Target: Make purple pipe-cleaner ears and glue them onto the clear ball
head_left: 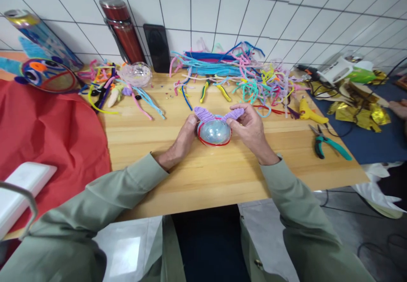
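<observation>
A clear plastic ball (215, 132) ringed with red and blue pipe cleaner sits on the wooden table (203, 176). Two purple pipe-cleaner ears (203, 113) stick up from its top. My left hand (186, 135) grips the ball's left side, fingers curled against it. My right hand (249, 127) pinches the right purple ear between thumb and fingers while resting against the ball's right side.
A heap of coloured pipe cleaners (235, 72) lies behind the ball, with yellow-handled pliers (222, 91). A second clear ball (136, 74), a red flask (122, 29), a phone (156, 46), teal pliers (329, 144), a yellow glue gun (310, 111), red cloth (47, 138) and gold foil (365, 110) surround it.
</observation>
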{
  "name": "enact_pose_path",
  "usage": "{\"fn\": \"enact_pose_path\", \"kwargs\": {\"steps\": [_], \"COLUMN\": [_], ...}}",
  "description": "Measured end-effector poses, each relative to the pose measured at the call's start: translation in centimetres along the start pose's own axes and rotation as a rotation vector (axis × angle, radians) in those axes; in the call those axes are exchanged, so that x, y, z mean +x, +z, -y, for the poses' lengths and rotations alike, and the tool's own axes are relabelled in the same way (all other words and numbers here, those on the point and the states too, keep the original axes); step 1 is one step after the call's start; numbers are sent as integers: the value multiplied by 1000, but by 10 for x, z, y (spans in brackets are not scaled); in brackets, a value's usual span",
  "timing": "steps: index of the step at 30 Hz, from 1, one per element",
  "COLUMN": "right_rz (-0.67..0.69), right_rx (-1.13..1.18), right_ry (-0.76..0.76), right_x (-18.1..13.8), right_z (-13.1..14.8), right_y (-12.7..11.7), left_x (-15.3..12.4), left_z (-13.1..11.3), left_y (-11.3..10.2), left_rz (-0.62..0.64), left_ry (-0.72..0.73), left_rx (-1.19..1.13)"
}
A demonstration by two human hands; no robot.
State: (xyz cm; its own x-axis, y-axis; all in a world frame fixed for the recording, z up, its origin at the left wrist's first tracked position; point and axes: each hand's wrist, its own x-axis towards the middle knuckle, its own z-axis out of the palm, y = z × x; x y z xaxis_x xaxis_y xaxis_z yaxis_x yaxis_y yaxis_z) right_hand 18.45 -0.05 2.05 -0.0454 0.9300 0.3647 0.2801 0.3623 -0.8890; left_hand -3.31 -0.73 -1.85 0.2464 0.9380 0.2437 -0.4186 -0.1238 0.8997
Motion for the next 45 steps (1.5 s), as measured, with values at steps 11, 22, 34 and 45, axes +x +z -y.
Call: {"fn": "enact_pose_path", "kwargs": {"steps": [11, 22, 34, 45], "right_rz": [-23, -26, -16, -23], "right_rx": [97, 93, 75, 84], "right_ry": [33, 61, 47, 51], "right_x": [7, 10, 9, 9], "right_z": [-5, -7, -10, -7], "right_y": [0, 0, -1, 0], "left_x": [0, 2, 4, 2], "left_z": [5, -5, -1, -3], "left_y": [-5, -8, -12, -10], "left_rz": [-45, 77, 74, 60], "left_ry": [-68, -38, -31, -46], "left_rx": [37, 233, 266, 266]}}
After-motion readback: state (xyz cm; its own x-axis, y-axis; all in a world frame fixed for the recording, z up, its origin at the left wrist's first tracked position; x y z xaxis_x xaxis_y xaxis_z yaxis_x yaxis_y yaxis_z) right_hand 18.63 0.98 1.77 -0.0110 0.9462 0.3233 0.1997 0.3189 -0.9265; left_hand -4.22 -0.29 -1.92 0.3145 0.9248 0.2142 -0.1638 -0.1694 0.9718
